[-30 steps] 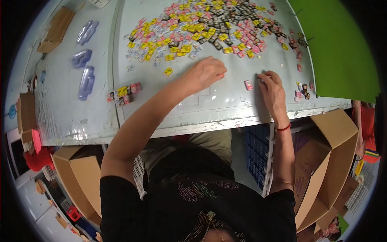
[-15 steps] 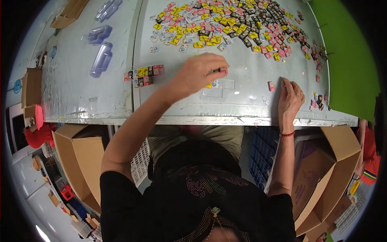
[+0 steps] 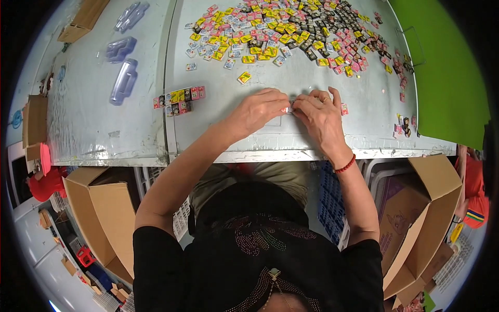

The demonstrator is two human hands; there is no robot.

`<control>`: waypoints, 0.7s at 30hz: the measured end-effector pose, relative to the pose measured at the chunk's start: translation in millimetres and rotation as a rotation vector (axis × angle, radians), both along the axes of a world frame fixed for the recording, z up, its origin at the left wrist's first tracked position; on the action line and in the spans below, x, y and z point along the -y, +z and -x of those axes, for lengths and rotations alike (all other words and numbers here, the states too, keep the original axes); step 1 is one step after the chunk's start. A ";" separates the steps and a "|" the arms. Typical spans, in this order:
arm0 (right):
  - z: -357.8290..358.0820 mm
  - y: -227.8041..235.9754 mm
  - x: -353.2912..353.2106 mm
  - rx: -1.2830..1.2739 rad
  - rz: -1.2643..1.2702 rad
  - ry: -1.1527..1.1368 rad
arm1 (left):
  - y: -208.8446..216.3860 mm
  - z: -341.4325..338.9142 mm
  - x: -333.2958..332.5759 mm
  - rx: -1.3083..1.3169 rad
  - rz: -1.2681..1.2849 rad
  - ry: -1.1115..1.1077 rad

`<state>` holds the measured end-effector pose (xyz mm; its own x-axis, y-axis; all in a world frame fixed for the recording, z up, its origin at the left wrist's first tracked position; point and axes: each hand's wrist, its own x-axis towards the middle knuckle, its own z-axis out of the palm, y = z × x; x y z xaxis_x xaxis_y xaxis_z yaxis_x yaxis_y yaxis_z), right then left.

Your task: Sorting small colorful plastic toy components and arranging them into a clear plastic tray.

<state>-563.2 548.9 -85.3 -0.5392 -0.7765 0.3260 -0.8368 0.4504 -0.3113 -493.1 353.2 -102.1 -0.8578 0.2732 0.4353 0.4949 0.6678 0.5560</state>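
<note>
My left hand [image 3: 258, 110] is closed, fingertips pinched at a small white-and-red box [image 3: 285, 109]. Right beside it, my right hand [image 3: 319, 114] curls inward, thumb and forefinger pressed together at the same spot; what they grip is mostly hidden. Beneath both hands lies a clear plastic tray [image 3: 275, 124], of which only a lower edge shows. A small pink box [image 3: 344, 109] rests just right of my right hand. Above my left hand a yellow box [image 3: 244, 77] lies alone. Small boxes stand in a block of rows [image 3: 179, 101] to the left.
A wide heap of small yellow, pink, black and white boxes [image 3: 270, 36] covers the table's far side. Clear plastic trays [image 3: 123, 82] lie at left. A green panel [image 3: 442, 78] borders the right. Open cartons [image 3: 112, 208] flank me below the table edge.
My right hand has moved left from beside the pink box to meet my left hand over the tray. My left hand has come down slightly with the small box.
</note>
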 end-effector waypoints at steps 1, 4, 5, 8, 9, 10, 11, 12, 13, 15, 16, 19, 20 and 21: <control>-0.6 -1.8 0.0 0.001 -0.001 -0.001 | -2.2 -0.8 -0.1 -0.014 0.010 -0.002; -2.9 -8.8 -1.0 0.024 0.050 -0.042 | -6.6 -0.9 -1.5 -0.095 0.028 -0.001; -3.7 -9.7 -1.1 0.008 0.059 -0.041 | -7.1 -0.9 -1.4 -0.094 0.029 -0.003; -5.2 -10.5 -3.1 0.008 0.080 -0.024 | -9.0 -1.7 -2.6 -0.161 0.031 -0.010; -5.3 -10.6 -3.8 0.021 0.091 -0.006 | -9.8 -3.4 -4.3 -0.170 0.039 0.001; -5.2 -10.5 -4.1 0.021 0.091 -0.007 | -10.5 -5.1 -5.8 -0.180 0.048 0.013; -5.2 -10.4 -4.8 0.023 0.082 0.003 | -9.6 -7.0 -7.6 -0.179 0.047 0.011; -5.3 -10.4 -5.6 0.024 0.072 0.014 | -8.6 -9.1 -9.3 -0.135 0.031 0.043; -5.6 -10.8 -6.4 0.025 0.072 0.012 | -7.6 -10.5 -10.5 -0.090 0.015 0.075; -5.2 -11.8 -7.0 0.048 0.095 0.017 | -0.9 -10.2 -10.6 -0.110 0.029 0.085; -6.2 -11.4 -7.7 0.048 0.096 0.015 | 1.6 -10.2 -10.5 -0.129 0.043 0.095; -10.7 -7.1 -6.8 0.057 0.170 -0.008 | -2.0 -16.6 -5.0 -0.125 0.028 0.158; -11.6 -4.8 -4.1 0.049 0.165 0.009 | -4.9 -18.7 -3.0 -0.124 0.028 0.156; -12.4 -3.9 -2.1 0.040 0.160 0.026 | -8.0 -20.7 -1.2 -0.129 0.055 0.153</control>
